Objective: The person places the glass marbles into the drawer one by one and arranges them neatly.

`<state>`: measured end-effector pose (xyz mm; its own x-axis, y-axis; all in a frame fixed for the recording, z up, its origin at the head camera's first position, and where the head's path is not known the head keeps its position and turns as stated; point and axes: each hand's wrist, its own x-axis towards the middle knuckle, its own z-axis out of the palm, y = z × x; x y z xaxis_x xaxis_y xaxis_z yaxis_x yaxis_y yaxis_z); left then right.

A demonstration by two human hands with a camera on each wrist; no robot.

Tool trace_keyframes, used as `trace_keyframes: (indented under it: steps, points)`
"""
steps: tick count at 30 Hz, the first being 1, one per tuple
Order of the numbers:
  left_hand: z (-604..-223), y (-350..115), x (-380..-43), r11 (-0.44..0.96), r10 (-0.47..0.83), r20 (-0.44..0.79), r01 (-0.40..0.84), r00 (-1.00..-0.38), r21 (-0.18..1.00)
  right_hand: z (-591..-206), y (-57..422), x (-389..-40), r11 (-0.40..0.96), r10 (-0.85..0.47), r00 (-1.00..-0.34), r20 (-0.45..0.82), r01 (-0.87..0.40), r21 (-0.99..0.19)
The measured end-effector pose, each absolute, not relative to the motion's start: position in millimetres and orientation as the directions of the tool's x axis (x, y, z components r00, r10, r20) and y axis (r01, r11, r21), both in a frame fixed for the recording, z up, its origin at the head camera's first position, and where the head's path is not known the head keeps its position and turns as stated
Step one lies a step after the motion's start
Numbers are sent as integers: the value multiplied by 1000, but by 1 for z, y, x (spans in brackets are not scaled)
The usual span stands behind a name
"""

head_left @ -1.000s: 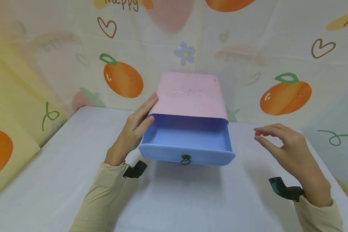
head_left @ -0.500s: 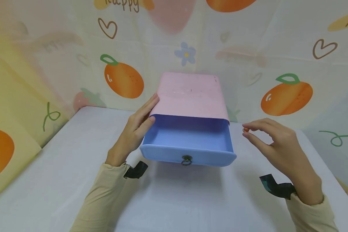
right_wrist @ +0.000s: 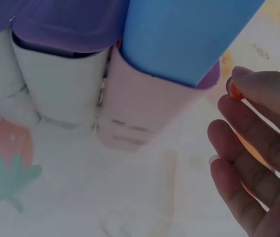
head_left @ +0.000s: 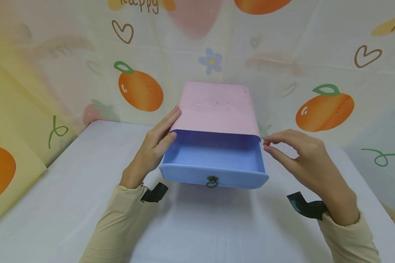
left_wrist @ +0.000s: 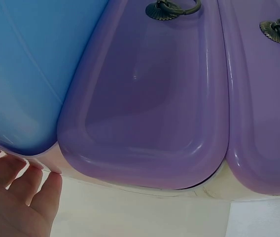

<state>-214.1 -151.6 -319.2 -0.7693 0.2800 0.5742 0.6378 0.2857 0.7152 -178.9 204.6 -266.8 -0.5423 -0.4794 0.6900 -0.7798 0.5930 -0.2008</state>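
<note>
A pink-topped drawer cabinet [head_left: 217, 106] stands in the middle, its blue drawer [head_left: 184, 172] pulled out, with nothing visible inside. My left hand [head_left: 149, 150] rests on the cabinet's left side, fingers straight along the wall and thumb near the front edge. Just right of the drawer, my right hand [head_left: 309, 160] pinches a small glossy orange-red round thing [head_left: 266, 144] between thumb and index finger. In the right wrist view this round thing [right_wrist: 235, 92] shows at the fingertips, the other fingers loosely bent. Its exact kind I cannot tell.
A ring handle [head_left: 212, 181] hangs on the blue drawer's front. Purple drawers [left_wrist: 145, 98] with ring handles sit closed below it. The cabinet stands on a white-covered table [head_left: 197, 233], against a fruit-patterned backdrop [head_left: 276, 44].
My right hand has moved left with the small orange-red round thing, from well right of the cabinet to the drawer's right edge. My left hand and the drawer have stayed put.
</note>
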Motion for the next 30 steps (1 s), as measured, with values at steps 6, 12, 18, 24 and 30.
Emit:
trace_keyframes:
  steps: [6, 12, 18, 24, 30]
  points:
    - [-319, -152, -214, 285, 279, 574, 637, -770, 716, -262, 195, -180, 556, -509, -518, 687, -807, -196]
    - [-319, -153, -214, 286, 278, 574, 637, -770, 716, -259, 185, -182, 523, -540, -494, 682, -831, -188]
    - [-319, -153, -214, 279, 277, 574, 636, -771, 719, -256, 176, -184, 508, -581, -483, 655, -844, -172]
    - [-319, -153, -215, 270, 277, 579, 640, -767, 719, -257, 168, -189, 500, -622, -482, 618, -851, -161]
    - [-318, -153, -214, 283, 278, 572, 635, -771, 718, -257, 161, -192, 503, -646, -490, 585, -850, -157]
